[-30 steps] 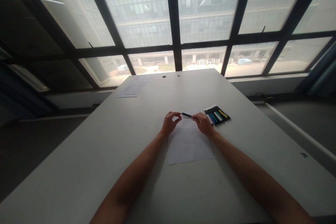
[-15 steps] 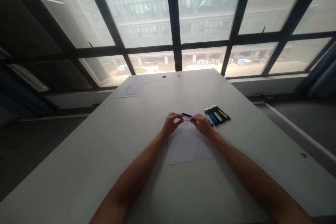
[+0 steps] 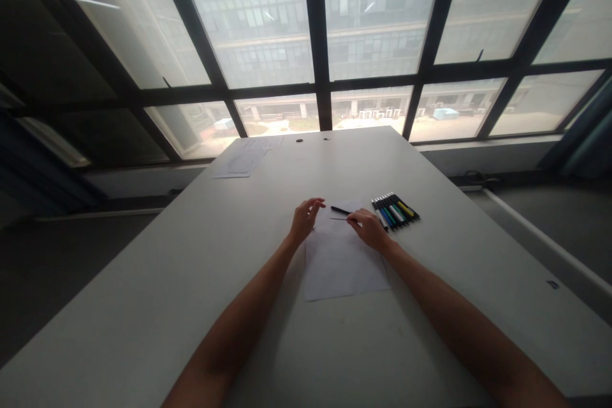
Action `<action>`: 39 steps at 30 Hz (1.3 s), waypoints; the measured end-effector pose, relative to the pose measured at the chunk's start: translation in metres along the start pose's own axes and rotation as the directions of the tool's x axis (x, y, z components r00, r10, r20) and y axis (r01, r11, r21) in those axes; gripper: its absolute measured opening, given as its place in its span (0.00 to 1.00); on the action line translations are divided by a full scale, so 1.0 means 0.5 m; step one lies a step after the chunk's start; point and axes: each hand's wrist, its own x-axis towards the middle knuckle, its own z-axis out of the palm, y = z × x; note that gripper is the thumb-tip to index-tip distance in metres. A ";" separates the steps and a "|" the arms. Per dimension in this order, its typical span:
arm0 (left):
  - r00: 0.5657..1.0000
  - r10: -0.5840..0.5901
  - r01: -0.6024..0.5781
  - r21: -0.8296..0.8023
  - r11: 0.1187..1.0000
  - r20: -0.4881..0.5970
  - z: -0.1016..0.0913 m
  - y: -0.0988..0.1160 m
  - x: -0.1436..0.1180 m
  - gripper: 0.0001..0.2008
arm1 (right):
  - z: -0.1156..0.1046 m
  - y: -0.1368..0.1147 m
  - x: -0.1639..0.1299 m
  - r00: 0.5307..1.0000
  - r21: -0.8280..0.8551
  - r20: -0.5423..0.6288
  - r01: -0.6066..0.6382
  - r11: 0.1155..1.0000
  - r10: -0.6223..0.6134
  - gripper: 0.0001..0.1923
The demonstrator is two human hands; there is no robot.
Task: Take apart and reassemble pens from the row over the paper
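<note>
Holding a thin black pen (image 3: 340, 210) over the far edge of a white sheet of paper (image 3: 343, 261), the right hand (image 3: 370, 228) is closed around the near end of the pen, whose dark tip points away to the left, while the left hand (image 3: 304, 218) is raised just beside it with its fingers spread loosely and nothing held. The sheet lies flat on the pale surface (image 3: 191, 280), and a row of pens (image 3: 396, 210) with blue, green and yellow barrels is laid side by side just to the right of it, apart from the hands. Whether a cap or a small part is pinched anywhere cannot be told at this size. For the handling in hand, a light pinch close to the balance of the pen is judged best, with the wrist resting on the sheet so that the paper is kept from sliding and the neighbouring row is not brushed. Compared with the frame half a second earlier, the left hand is seen to have let go of the pen's far end and opened, lifted slightly up and left, whereas the right hand and the pen are found almost where they were; the paper and the row of pens are unchanged.
</note>
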 end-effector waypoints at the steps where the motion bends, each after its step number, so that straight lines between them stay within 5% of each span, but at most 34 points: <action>1: 0.999 -0.046 0.046 0.027 0.999 0.017 -0.008 -0.001 0.008 0.20 | 0.000 0.001 0.000 1.000 -0.002 -0.004 -0.002 1.000 0.002 0.05; 4: 0.980 -0.119 0.103 0.106 0.989 0.158 -0.041 -0.007 0.027 0.17 | 0.002 0.003 0.000 1.000 -0.002 -0.013 -0.003 1.000 0.002 0.05; 10: 0.858 -0.208 0.079 0.278 0.957 0.470 -0.124 -0.006 0.040 0.14 | 0.005 0.006 -0.002 1.000 0.000 -0.021 -0.013 1.000 0.013 0.05; 14: 0.874 -0.234 0.079 0.349 0.934 0.427 -0.131 0.005 0.040 0.09 | 0.005 0.010 -0.003 1.000 -0.003 -0.019 -0.008 1.000 0.008 0.06; 22: 0.838 -0.309 0.099 0.432 0.897 0.450 -0.057 0.006 0.014 0.04 | 0.002 0.013 -0.003 1.000 -0.006 -0.014 -0.007 1.000 0.007 0.05; 25: 0.826 -0.314 0.146 0.360 0.921 0.468 -0.058 0.004 0.013 0.09 | 0.001 0.009 -0.003 1.000 0.003 -0.019 -0.006 1.000 0.006 0.05; 33: 0.893 -0.328 0.373 -0.100 0.922 0.310 -0.045 0.020 0.023 0.15 | -0.001 0.004 -0.001 1.000 0.008 -0.021 0.002 1.000 -0.002 0.06; 39: 0.875 -0.384 0.447 -0.187 0.875 0.294 -0.023 0.014 0.013 0.19 | -0.003 0.001 0.000 0.999 0.013 -0.040 0.005 1.000 -0.004 0.06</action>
